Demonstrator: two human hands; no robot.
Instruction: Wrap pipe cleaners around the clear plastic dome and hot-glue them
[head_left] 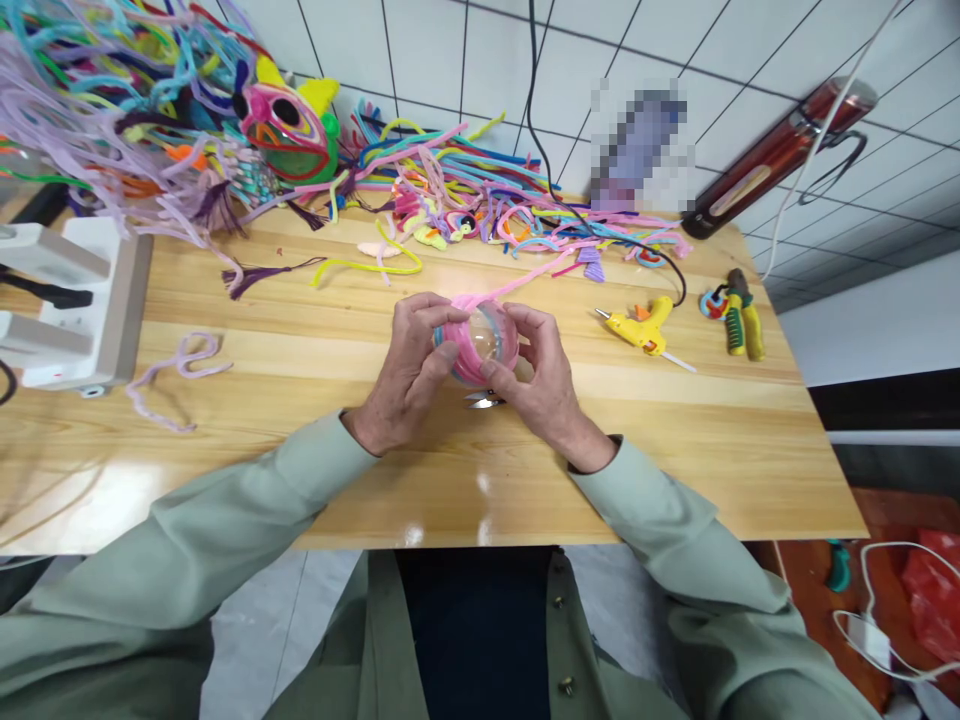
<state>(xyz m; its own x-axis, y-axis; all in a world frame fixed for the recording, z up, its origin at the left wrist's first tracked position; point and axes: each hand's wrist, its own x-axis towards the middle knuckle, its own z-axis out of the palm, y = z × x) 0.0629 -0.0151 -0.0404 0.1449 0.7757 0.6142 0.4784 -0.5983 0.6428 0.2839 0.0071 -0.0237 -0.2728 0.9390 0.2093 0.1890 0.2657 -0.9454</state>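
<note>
Both hands hold a clear plastic ball (485, 338) above the middle of the wooden table (300, 480). Pink pipe cleaner is wound around the ball, with a thin blue band at its left side. My left hand (409, 375) cups the ball from the left, thumb on its front. My right hand (541, 380) grips it from the right, fingers over its top edge. A loose pink pipe cleaner end (525, 282) trails from the ball toward the back of the table. Small scissors (484, 401) lie on the table under my hands.
A yellow glue gun (643, 327) lies right of my hands, pliers (741, 313) further right. Heaps of coloured pipe cleaners (465, 190) and a colourful mask-like figure (289, 125) fill the back. A white device (71, 300) sits at left, a lilac pipe cleaner (180, 365) beside it.
</note>
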